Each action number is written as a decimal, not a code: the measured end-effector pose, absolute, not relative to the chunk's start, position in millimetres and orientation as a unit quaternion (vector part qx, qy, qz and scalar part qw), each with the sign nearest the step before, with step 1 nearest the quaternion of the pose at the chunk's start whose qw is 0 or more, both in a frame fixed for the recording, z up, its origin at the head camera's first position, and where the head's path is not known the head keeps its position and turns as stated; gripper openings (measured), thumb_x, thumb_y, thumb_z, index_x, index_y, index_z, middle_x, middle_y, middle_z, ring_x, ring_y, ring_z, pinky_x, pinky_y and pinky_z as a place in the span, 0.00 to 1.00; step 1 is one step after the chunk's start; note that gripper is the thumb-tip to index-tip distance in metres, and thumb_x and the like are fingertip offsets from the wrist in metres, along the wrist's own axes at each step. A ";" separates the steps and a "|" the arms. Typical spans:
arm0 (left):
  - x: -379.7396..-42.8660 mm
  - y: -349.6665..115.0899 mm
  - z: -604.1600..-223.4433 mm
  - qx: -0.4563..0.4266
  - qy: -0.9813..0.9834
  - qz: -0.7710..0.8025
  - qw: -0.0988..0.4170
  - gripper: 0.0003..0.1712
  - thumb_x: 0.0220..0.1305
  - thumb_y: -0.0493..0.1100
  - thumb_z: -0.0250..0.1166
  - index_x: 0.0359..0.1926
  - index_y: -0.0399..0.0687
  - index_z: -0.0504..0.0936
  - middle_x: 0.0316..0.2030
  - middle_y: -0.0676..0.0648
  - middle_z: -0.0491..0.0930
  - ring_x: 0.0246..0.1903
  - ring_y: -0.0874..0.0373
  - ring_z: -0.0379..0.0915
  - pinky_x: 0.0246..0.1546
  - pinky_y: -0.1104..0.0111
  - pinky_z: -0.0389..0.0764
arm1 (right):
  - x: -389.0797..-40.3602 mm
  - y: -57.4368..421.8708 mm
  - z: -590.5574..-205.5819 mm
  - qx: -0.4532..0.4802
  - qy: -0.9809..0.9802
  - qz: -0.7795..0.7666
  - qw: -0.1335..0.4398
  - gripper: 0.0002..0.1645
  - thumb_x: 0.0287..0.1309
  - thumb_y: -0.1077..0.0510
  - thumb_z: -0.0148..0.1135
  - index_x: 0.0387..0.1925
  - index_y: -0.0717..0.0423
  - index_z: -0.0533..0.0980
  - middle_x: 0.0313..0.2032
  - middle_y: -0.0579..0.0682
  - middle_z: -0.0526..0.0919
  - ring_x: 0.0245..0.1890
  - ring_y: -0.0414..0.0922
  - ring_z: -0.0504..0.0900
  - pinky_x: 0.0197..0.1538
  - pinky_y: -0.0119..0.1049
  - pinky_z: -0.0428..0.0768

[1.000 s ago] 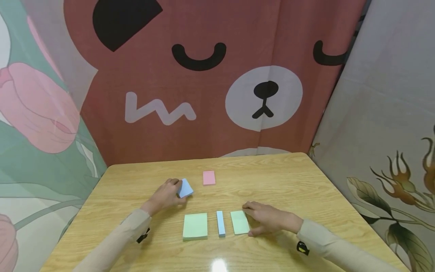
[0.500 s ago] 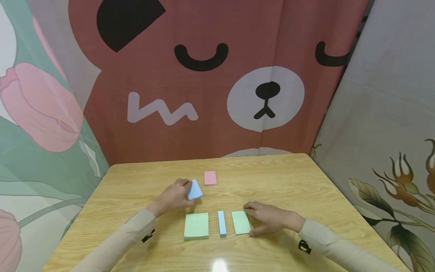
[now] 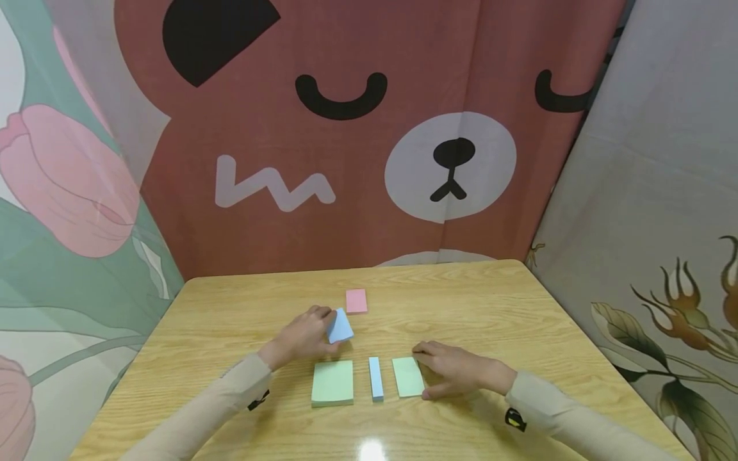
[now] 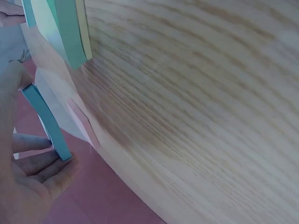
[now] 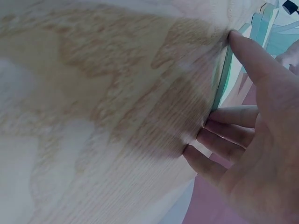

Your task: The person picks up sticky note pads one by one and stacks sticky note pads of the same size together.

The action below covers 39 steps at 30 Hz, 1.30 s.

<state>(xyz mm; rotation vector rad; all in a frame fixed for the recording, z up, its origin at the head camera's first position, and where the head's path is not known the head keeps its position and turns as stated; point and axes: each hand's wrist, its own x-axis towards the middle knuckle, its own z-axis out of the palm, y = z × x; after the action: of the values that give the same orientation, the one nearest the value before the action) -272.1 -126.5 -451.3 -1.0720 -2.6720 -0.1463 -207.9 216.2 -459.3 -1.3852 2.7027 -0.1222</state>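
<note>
My left hand (image 3: 307,333) holds a blue sticky note pad (image 3: 340,326) tilted above the table, pinched between thumb and fingers. In the left wrist view the edge of this blue pad (image 4: 52,123) spans from thumb to fingertips. Below it lies a large light green sticky note pad (image 3: 332,383). My right hand (image 3: 455,371) rests at the right side of a smaller light green sticky note pad (image 3: 408,376), thumb at the near corner and index finger at the far one. The right wrist view shows the other fingertips (image 5: 198,161) on the wood.
Between the two green pads lies a narrow blue sticky note pad (image 3: 376,379). A pink sticky note pad (image 3: 356,301) lies farther back on the wooden table (image 3: 461,294). A bear-printed curtain (image 3: 346,160) hangs behind the table, with patterned curtains on both sides.
My left hand has carried the blue pad rightward, to just in front of the pink pad. My right hand and the pads on the table keep their places.
</note>
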 end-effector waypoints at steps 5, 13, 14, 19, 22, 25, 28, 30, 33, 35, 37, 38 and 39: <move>-268.9 -122.4 -449.4 -0.377 -0.916 -0.052 0.125 0.39 0.50 0.62 0.58 0.54 0.35 0.70 0.50 0.39 0.71 0.48 0.49 0.66 0.42 0.61 0.74 | -208.2 216.6 -460.9 -0.456 0.888 -0.038 0.046 0.47 0.53 0.33 0.48 0.59 0.67 0.60 0.58 0.58 0.61 0.56 0.50 0.63 0.53 0.43 0.68; -264.3 -112.8 -447.3 -0.392 -0.909 -0.041 0.136 0.40 0.50 0.62 0.57 0.54 0.34 0.70 0.50 0.38 0.71 0.48 0.48 0.67 0.40 0.61 0.75 | -208.3 216.3 -461.0 -0.455 0.889 -0.037 0.047 0.47 0.53 0.33 0.49 0.59 0.67 0.60 0.58 0.58 0.61 0.56 0.49 0.63 0.52 0.41 0.69; -263.3 -111.1 -446.7 -0.393 -0.908 -0.041 0.135 0.40 0.50 0.62 0.57 0.53 0.34 0.70 0.50 0.38 0.71 0.48 0.48 0.67 0.40 0.61 0.75 | -208.4 216.3 -461.0 -0.455 0.889 -0.037 0.047 0.46 0.53 0.34 0.49 0.59 0.67 0.60 0.58 0.58 0.61 0.56 0.49 0.63 0.52 0.41 0.69; -260.8 -103.4 -445.5 -0.401 -0.906 -0.040 0.128 0.40 0.51 0.62 0.57 0.54 0.35 0.70 0.50 0.39 0.71 0.49 0.49 0.66 0.42 0.61 0.74 | -208.3 216.1 -461.8 -0.459 0.887 -0.035 0.045 0.46 0.53 0.34 0.49 0.59 0.68 0.60 0.58 0.58 0.61 0.55 0.49 0.63 0.52 0.41 0.70; -261.4 -100.5 -446.1 -0.408 -0.903 -0.040 0.128 0.40 0.51 0.63 0.56 0.54 0.35 0.70 0.51 0.40 0.71 0.49 0.49 0.67 0.43 0.61 0.74 | -208.4 216.4 -461.9 -0.460 0.886 -0.032 0.043 0.46 0.53 0.34 0.49 0.59 0.68 0.60 0.58 0.58 0.61 0.56 0.48 0.63 0.52 0.40 0.69; -261.6 -97.3 -445.9 -0.414 -0.900 -0.038 0.133 0.40 0.51 0.63 0.56 0.54 0.35 0.70 0.51 0.40 0.71 0.48 0.50 0.67 0.41 0.62 0.74 | -208.5 216.8 -461.6 -0.462 0.885 -0.033 0.042 0.46 0.53 0.34 0.49 0.59 0.68 0.60 0.58 0.58 0.61 0.56 0.48 0.63 0.52 0.40 0.69; -261.6 -92.7 -445.2 -0.419 -0.896 -0.036 0.141 0.40 0.51 0.63 0.56 0.54 0.35 0.71 0.50 0.40 0.72 0.48 0.50 0.68 0.41 0.62 0.75 | -208.5 217.2 -461.1 -0.462 0.885 -0.034 0.041 0.46 0.53 0.34 0.50 0.59 0.68 0.60 0.58 0.59 0.61 0.56 0.49 0.63 0.53 0.40 0.69; -261.6 -89.4 -444.5 -0.422 -0.895 -0.032 0.144 0.40 0.51 0.65 0.55 0.53 0.36 0.71 0.51 0.41 0.72 0.48 0.50 0.68 0.41 0.62 0.75 | -209.0 217.5 -460.8 -0.462 0.885 -0.033 0.039 0.46 0.53 0.34 0.49 0.59 0.68 0.60 0.58 0.58 0.61 0.56 0.49 0.63 0.53 0.40 0.69; -260.2 -84.5 -442.8 -0.427 -0.892 -0.029 0.143 0.40 0.51 0.65 0.54 0.53 0.36 0.72 0.51 0.41 0.71 0.48 0.51 0.67 0.41 0.63 0.75 | -209.9 217.8 -461.5 -0.465 0.884 -0.033 0.036 0.46 0.53 0.34 0.49 0.59 0.68 0.60 0.57 0.59 0.61 0.55 0.49 0.63 0.52 0.40 0.69; -258.8 -81.6 -442.3 -0.432 -0.890 -0.031 0.142 0.40 0.51 0.65 0.54 0.52 0.36 0.72 0.50 0.41 0.72 0.47 0.52 0.68 0.39 0.64 0.75 | -210.2 217.9 -462.4 -0.466 0.883 -0.035 0.036 0.46 0.53 0.34 0.49 0.59 0.69 0.60 0.57 0.59 0.61 0.55 0.49 0.63 0.52 0.40 0.69; -257.3 -79.2 -442.1 -0.437 -0.888 -0.037 0.142 0.39 0.50 0.65 0.55 0.51 0.37 0.73 0.50 0.42 0.72 0.45 0.53 0.68 0.37 0.67 0.76 | -210.0 217.9 -463.5 -0.468 0.882 -0.038 0.034 0.46 0.53 0.35 0.50 0.59 0.69 0.60 0.57 0.59 0.61 0.55 0.49 0.63 0.51 0.40 0.70; -256.6 -78.1 -442.2 -0.439 -0.886 -0.040 0.142 0.39 0.49 0.64 0.56 0.51 0.37 0.73 0.50 0.43 0.72 0.45 0.54 0.68 0.36 0.68 0.76 | -209.7 217.8 -463.8 -0.468 0.882 -0.040 0.034 0.46 0.53 0.35 0.50 0.59 0.69 0.60 0.57 0.59 0.61 0.55 0.49 0.63 0.52 0.40 0.70; -255.9 -77.2 -442.4 -0.439 -0.886 -0.041 0.142 0.38 0.49 0.64 0.56 0.51 0.37 0.73 0.49 0.43 0.72 0.44 0.55 0.68 0.35 0.69 0.76 | -209.4 217.8 -464.1 -0.469 0.882 -0.040 0.034 0.46 0.53 0.35 0.50 0.59 0.69 0.60 0.57 0.59 0.61 0.55 0.49 0.63 0.51 0.40 0.70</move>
<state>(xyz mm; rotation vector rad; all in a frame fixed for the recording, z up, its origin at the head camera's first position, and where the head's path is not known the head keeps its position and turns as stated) -255.9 -77.2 -442.4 -1.2680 -2.5576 -0.1182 -209.4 217.8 -464.1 -1.4410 2.7118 -0.1223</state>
